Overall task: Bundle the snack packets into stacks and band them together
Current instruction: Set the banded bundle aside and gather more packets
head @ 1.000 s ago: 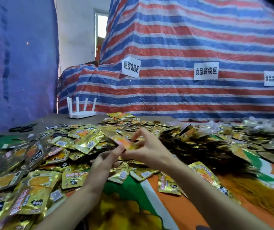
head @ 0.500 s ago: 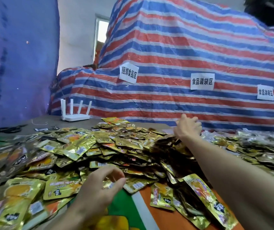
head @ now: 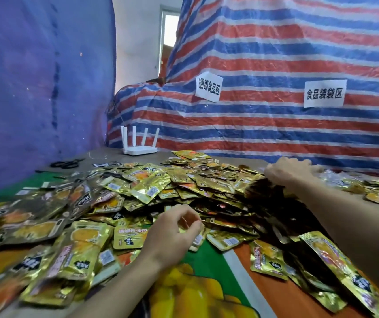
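Observation:
A big heap of gold foil snack packets covers the table from the left edge past the middle. My left hand hovers just above the near packets with its fingers loosely curled, and I see nothing held in it. My right hand is stretched far over the back of the heap, knuckles toward me. Its fingertips are hidden on the far side, so I cannot tell whether it grips anything. Loose packets lie under my right forearm.
A white router with several antennas stands at the back of the table, and black scissors lie at the far left. A striped tarp with paper signs rises behind. More packets spread to the far right.
A second ago both hands held one packet together above the heap. My right hand has since let go and reached to the far back right; my left hand stays low, fingers curled.

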Demonstrator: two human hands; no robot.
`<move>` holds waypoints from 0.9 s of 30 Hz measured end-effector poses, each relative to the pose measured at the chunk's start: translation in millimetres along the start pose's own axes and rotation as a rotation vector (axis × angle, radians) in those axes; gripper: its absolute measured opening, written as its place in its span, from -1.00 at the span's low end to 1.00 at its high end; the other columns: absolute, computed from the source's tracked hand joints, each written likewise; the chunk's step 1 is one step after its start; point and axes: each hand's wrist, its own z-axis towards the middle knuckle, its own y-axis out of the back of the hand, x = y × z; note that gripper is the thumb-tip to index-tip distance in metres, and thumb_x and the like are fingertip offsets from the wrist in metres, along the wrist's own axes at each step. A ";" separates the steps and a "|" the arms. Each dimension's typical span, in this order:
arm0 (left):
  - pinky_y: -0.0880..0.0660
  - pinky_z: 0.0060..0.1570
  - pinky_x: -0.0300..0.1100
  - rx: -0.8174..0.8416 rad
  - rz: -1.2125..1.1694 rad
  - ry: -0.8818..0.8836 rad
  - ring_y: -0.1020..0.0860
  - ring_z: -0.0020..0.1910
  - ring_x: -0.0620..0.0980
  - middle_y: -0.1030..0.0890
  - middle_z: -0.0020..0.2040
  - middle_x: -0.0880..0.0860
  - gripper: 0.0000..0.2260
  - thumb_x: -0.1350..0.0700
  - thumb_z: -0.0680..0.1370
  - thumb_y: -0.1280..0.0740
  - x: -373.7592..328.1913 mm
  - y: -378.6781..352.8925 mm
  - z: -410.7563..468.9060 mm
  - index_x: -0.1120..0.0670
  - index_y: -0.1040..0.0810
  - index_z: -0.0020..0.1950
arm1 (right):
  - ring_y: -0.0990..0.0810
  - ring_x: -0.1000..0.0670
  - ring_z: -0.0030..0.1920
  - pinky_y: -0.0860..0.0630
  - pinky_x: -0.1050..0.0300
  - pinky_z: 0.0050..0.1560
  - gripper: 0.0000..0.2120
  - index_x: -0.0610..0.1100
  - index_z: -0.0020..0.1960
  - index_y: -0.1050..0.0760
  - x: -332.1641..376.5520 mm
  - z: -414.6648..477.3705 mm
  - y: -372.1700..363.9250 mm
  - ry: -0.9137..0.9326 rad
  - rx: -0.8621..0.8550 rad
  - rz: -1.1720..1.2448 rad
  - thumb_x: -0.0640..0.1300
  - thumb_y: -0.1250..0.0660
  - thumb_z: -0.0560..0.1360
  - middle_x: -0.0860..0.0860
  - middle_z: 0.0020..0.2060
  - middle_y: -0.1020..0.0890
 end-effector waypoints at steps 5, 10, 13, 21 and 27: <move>-0.40 0.11 -0.17 -0.068 0.306 0.001 -0.47 0.09 -0.12 -0.51 0.00 -0.18 -0.88 0.04 0.53 -0.40 7.8 15.8 8.0 -0.09 -0.54 0.04 | -0.42 -0.30 0.34 -0.37 -0.30 0.36 -0.29 -0.25 0.45 -0.29 44.4 -49.5 -0.1 0.344 -0.353 0.194 0.30 -0.15 0.58 -0.30 0.36 -0.44; -0.23 0.38 -0.04 -0.010 0.661 0.078 -0.35 0.33 0.01 -0.42 0.32 -0.02 -0.52 0.11 0.48 -0.37 22.9 39.5 40.5 -0.06 -0.41 0.40 | -0.51 -0.18 0.19 -0.52 -0.11 0.17 -0.38 -0.11 0.46 -0.27 96.5 -96.1 -31.9 0.740 -0.089 0.402 0.09 -0.30 0.49 -0.17 0.27 -0.52; -0.05 0.52 0.15 0.088 0.957 0.181 -0.17 0.50 0.13 -0.29 0.48 0.10 -0.44 0.12 0.45 -0.39 41.0 50.2 56.3 -0.06 -0.35 0.43 | -0.34 -0.21 0.41 -0.32 -0.22 0.39 -0.27 0.08 0.56 -0.17 118.5 -104.8 -61.8 0.765 0.043 0.319 -0.02 -0.33 0.43 -0.14 0.48 -0.34; -0.24 0.50 0.14 0.300 0.949 0.234 -0.16 0.58 0.14 -0.11 0.64 0.04 -0.19 0.24 0.53 -0.34 73.9 51.0 81.7 -0.02 0.05 0.66 | -0.30 -0.20 0.42 -0.18 -0.34 0.39 -0.41 0.08 0.53 -0.28 138.1 -99.4 -95.9 0.598 0.070 0.304 0.11 -0.25 0.51 -0.13 0.36 -0.40; -0.50 0.14 0.02 0.193 0.892 0.150 -0.50 0.34 0.19 -0.54 0.37 0.13 -0.36 0.45 0.51 -0.19 75.0 59.7 73.7 -0.02 -0.40 0.53 | -0.51 -0.07 0.16 -0.32 -0.12 0.30 -0.77 0.10 0.21 -0.66 123.3 -109.3 -99.2 0.653 -0.141 0.462 -0.02 -0.30 0.61 0.05 0.04 -0.56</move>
